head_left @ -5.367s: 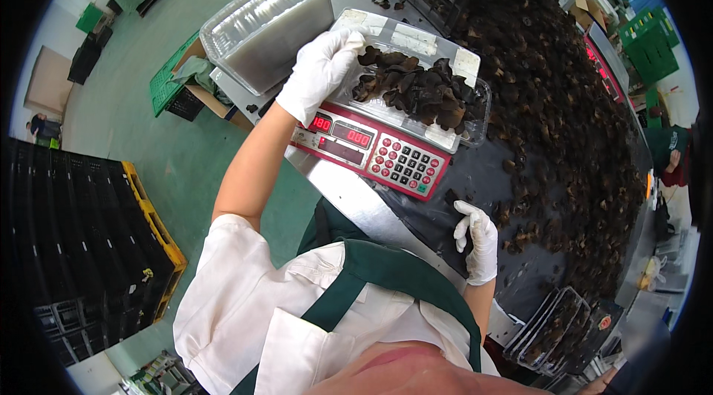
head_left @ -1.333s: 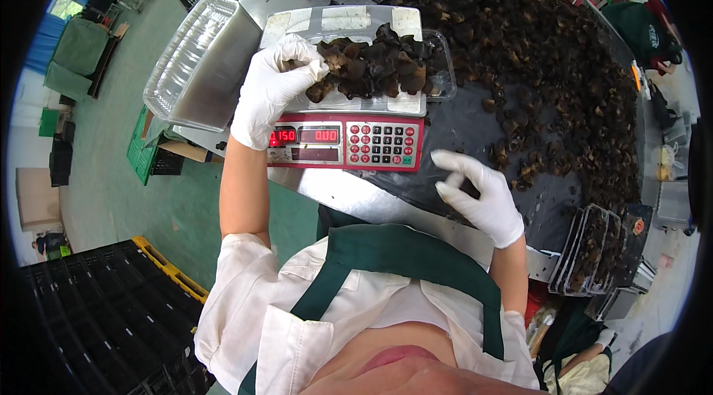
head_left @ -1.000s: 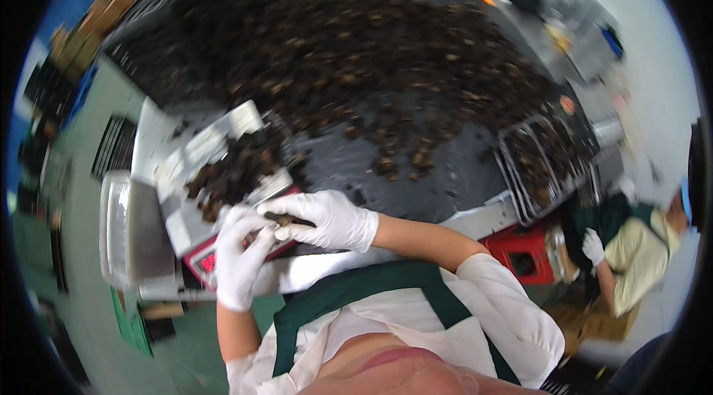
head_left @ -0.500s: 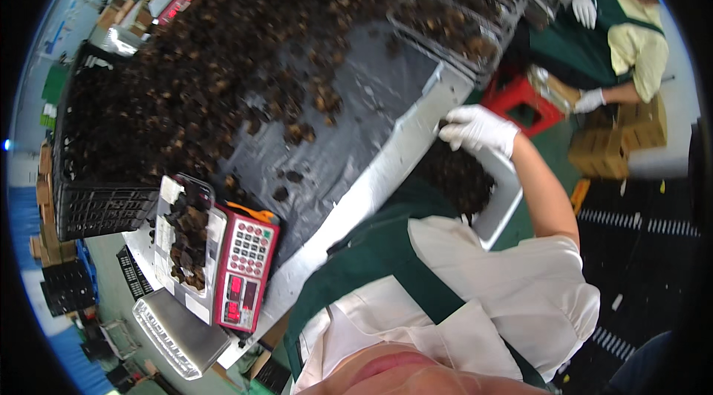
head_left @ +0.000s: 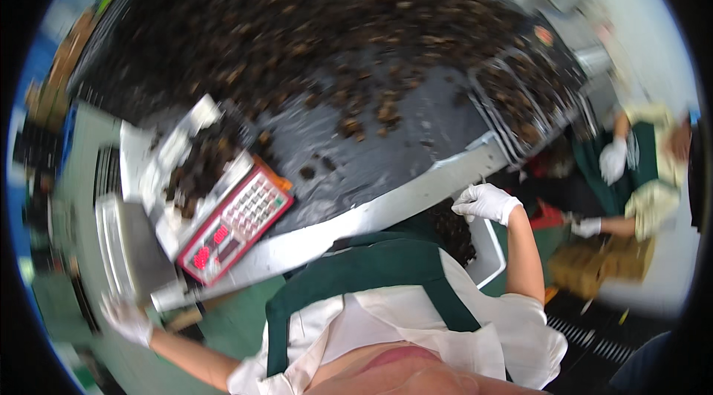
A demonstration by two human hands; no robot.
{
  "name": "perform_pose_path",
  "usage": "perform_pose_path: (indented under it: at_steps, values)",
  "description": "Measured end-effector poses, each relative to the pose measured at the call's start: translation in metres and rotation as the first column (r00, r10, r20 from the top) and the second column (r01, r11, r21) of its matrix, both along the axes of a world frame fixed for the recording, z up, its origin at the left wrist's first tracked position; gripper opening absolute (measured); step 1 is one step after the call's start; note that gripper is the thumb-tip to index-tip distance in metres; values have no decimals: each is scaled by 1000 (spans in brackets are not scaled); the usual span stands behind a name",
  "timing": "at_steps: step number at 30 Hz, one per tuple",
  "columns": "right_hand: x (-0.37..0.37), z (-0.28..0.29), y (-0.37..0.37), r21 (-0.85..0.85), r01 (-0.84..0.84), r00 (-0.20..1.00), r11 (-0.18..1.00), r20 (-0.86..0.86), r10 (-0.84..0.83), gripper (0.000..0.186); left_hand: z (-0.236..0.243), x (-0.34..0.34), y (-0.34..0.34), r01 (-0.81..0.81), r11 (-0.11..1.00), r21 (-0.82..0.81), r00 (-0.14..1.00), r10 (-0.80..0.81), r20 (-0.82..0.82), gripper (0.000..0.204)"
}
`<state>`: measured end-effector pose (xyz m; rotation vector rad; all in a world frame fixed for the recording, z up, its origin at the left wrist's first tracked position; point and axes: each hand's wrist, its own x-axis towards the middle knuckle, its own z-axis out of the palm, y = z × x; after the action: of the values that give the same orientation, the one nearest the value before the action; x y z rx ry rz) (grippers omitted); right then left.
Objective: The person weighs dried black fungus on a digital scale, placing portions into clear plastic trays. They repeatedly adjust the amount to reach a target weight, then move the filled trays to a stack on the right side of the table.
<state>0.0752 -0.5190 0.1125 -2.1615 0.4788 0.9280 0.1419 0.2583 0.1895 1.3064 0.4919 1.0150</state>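
My white-gloved right hand [head_left: 486, 203] hovers by the table edge, over a white bin [head_left: 490, 258] of dark dried pieces. Its fingers are pressed together; whatever they may hold is hidden. On the far left, my gloved left hand [head_left: 128, 321] reaches out with fingers apart, at the lower end of a stack of silvery trays [head_left: 128, 246]. The image is blurred there, so contact is hard to judge. A red scale [head_left: 236, 223] with a keypad and lit digits stands nearby, bearing a clear tray of dark brown pieces [head_left: 204, 165] that look like dried mushrooms.
A large heap of the same pieces [head_left: 312, 31] covers the back of the table, on dark plastic sheeting [head_left: 416, 120]. Wire-framed trays [head_left: 520, 98] stand at the right corner. Beyond them a co-worker in a green apron [head_left: 646, 165] works near cardboard boxes [head_left: 601, 261].
The view has swung round, showing more on the left. My left hand has come into view beside the silvery trays. My right hand stays by the white bin, its fingers drawn closer together.
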Motion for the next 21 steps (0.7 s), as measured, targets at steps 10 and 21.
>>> perform_pose_path:
  at_steps: [10,21]
  values:
    - [180,42,166,91,-198,740,976,666,88,25,0,-30,-46,-97,923,372,995,90,35,57]
    - [285,106,348,77,-723,227,687,965,130,15,10,-36,-103,-154,864,479,986,167,15,54]
